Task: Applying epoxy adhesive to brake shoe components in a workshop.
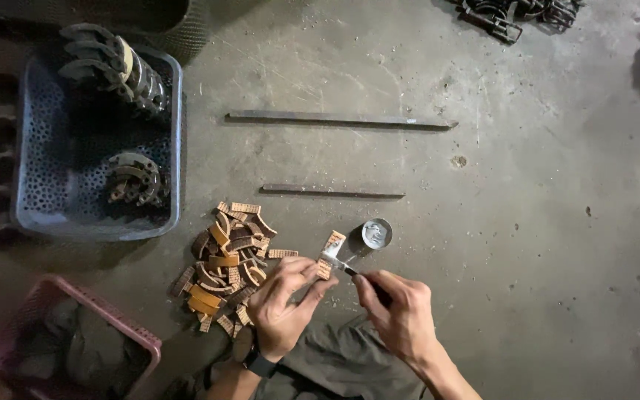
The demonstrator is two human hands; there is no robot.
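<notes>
Two hands work low over the concrete floor [483,222] in our view. Our left hand [284,300] has its fingers [307,271] pinched on a small curved brown lining piece [330,252], holding it up just beside a little open tin [376,233] that stands on the floor. Our right hand [398,311] has its fingers clenched around a thin brush [346,268], whose pale tip touches the lining piece. A dark watch [259,363] sits on the left wrist.

Just left of the left hand lies a heap of similar brown lining pieces [225,267], spread loosely on the floor and touching one another. Further left stands a blue perforated basket [46,185] with curved metal brake shoes [116,70] stacked at its far end and a few more near its right wall. A pink basket [75,296] sits at the lower left corner, its dark contents too dim for us to tell. Beyond the tin, two long flat metal bars [335,120] lie well apart from the hands, roughly parallel to each other. Dark metal parts [512,15] rest at the top edge.
</notes>
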